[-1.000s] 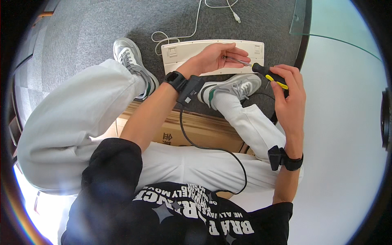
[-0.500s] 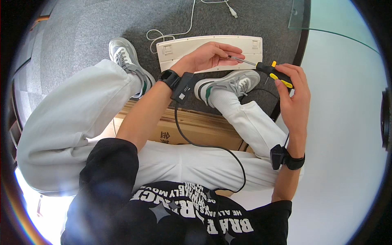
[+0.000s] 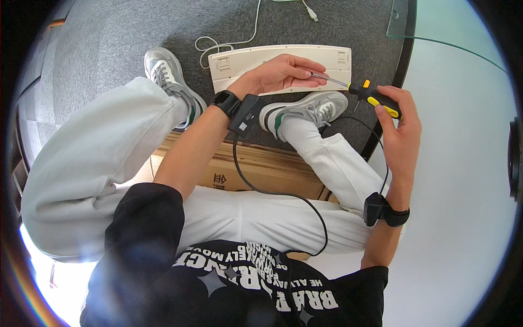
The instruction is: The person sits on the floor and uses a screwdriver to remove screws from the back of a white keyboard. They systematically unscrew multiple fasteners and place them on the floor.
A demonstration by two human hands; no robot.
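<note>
A screwdriver with a black and yellow handle (image 3: 376, 99) and a thin metal shaft (image 3: 329, 80) is held up over the right end of a white keyboard. My right hand (image 3: 400, 122) is closed around the handle, with thumb and fingers on its yellow parts. My left hand (image 3: 280, 75) has thumb and fingers at the shaft's tip, the other fingers stretched out beneath it. The keyboard (image 3: 250, 61) lies underside up on the carpet beyond my feet, partly covered by my left hand. Whether a small part sits at the shaft's tip, I cannot tell.
A white cable (image 3: 253, 32) with a USB plug (image 3: 311, 14) lies on the grey carpet (image 3: 120, 38). My shoes (image 3: 313, 114) are close to the keyboard. A cardboard box (image 3: 261, 173) is beneath my legs. A white surface (image 3: 452, 180) and glass edge stand at right. A black cable (image 3: 272, 192) hangs from my left wrist.
My right hand and the screwdriver have moved slightly to the right, and the shaft's tip has shifted along my left fingers. My left hand has barely moved.
</note>
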